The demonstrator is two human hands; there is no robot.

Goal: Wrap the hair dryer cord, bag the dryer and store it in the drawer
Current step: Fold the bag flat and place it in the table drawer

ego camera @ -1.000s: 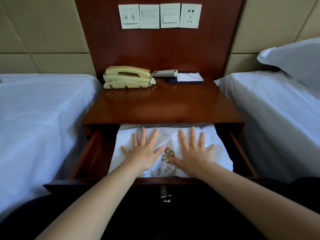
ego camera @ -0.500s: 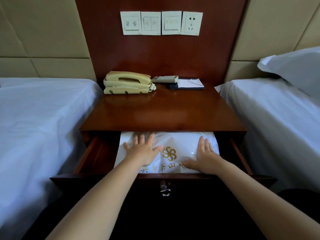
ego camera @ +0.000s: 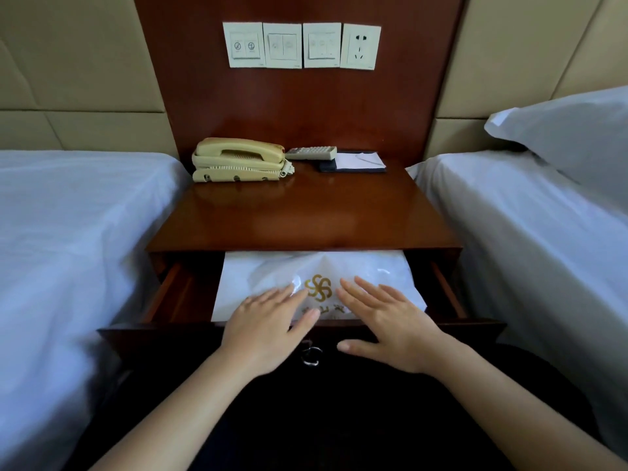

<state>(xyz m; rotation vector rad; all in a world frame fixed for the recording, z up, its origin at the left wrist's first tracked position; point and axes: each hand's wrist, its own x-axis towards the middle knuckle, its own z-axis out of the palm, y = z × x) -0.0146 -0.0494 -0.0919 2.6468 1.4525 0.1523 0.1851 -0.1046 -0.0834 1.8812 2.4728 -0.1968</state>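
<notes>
A white bag (ego camera: 272,277) with a gold flower logo lies flat in the open drawer (ego camera: 176,294) of the wooden nightstand; the hair dryer and its cord are hidden inside it. My left hand (ego camera: 268,321) hovers over the bag's near left edge and the drawer front, fingers spread, holding nothing. My right hand (ego camera: 390,317) is over the bag's near right edge, fingers apart, thumb in front of the drawer front beside the metal ring pull (ego camera: 311,355).
On the nightstand top (ego camera: 306,215) at the back stand a beige telephone (ego camera: 238,159), a remote (ego camera: 311,152) and a notepad (ego camera: 356,161). White beds flank it left (ego camera: 68,232) and right (ego camera: 543,232). Wall switches and a socket (ego camera: 360,45) sit above.
Both hands have drawn back from pressing flat on the bag deep in the drawer to its near edge and the drawer front. The bag stays in the drawer.
</notes>
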